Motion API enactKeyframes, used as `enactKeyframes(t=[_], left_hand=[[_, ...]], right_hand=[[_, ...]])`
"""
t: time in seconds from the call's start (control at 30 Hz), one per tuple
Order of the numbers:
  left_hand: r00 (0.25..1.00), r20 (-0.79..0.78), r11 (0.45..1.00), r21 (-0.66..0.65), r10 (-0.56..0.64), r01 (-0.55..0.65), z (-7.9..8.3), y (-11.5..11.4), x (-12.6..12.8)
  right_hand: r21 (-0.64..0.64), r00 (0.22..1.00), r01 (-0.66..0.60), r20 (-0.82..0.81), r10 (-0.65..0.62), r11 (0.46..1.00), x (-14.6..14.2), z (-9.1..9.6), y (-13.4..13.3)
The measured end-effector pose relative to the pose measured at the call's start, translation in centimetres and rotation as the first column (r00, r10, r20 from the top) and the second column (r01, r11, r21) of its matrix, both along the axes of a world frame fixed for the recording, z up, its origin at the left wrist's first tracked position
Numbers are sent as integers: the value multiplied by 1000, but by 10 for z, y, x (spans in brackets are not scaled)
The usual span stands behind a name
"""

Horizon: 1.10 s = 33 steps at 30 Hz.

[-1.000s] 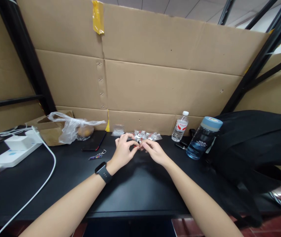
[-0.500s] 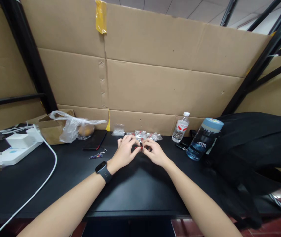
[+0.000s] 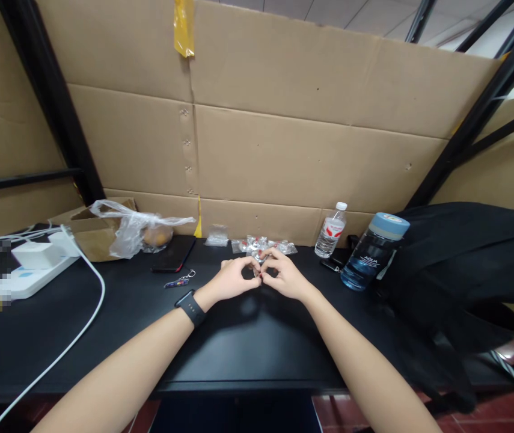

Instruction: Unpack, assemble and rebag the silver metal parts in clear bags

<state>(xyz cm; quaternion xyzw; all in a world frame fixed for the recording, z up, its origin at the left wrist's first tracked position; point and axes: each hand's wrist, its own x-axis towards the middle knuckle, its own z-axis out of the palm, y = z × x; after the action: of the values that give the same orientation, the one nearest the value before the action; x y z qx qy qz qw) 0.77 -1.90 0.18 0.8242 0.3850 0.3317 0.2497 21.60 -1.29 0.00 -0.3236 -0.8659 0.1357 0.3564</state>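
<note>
My left hand [image 3: 229, 279], with a dark watch [image 3: 190, 307] at the wrist, curls its thumb and index finger into a ring. My right hand [image 3: 286, 278] meets it fingertip to fingertip. Pinched between both is a small reddish piece [image 3: 260, 273], mostly covered by the fingers and too small to name. Just beyond the hands lie several small clear packets [image 3: 279, 246] with red and silvery contents. A flat stack of clear plastic bags [image 3: 217, 236] is to their left. Nearer my left hand, a keychain [image 3: 178, 281] with a metal ring rests on the black table [image 3: 257, 349].
At left are a white power strip [image 3: 26, 282] with a cable, a cardboard box [image 3: 97, 237], a knotted plastic bag [image 3: 133, 231] and a dark phone [image 3: 171, 255]. To the right stand a water bottle [image 3: 330, 231], a blue-lidded bottle [image 3: 374, 252] and a black bag [image 3: 464, 270].
The fingers of my left hand have rolled inward, from spread over the piece to a rounded pinch. My right hand stays nearly in place, and more of the packets shows.
</note>
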Motion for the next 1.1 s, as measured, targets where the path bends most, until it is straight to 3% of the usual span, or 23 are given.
enactKeyframes(t=[0.5,0.77,0.93,1.1], left_hand=[[977,-214,994,-104,8,-31,10,-3,-3],[980,-198,999,-12,36,-39,-1,-7,3],[979,-152,986,123,134,-116,-11,-6,5],[981,-155,988,120,113,-95,-12,-1,0]], right_hand=[[27,999,-32,-6,32,999,6,9,-3],[-52,996,-87,12,87,995,8,11,-2],[-118,993,8,115,6,993,20,14,-1],[-226,933,137,355,-50,964,50,9,10]])
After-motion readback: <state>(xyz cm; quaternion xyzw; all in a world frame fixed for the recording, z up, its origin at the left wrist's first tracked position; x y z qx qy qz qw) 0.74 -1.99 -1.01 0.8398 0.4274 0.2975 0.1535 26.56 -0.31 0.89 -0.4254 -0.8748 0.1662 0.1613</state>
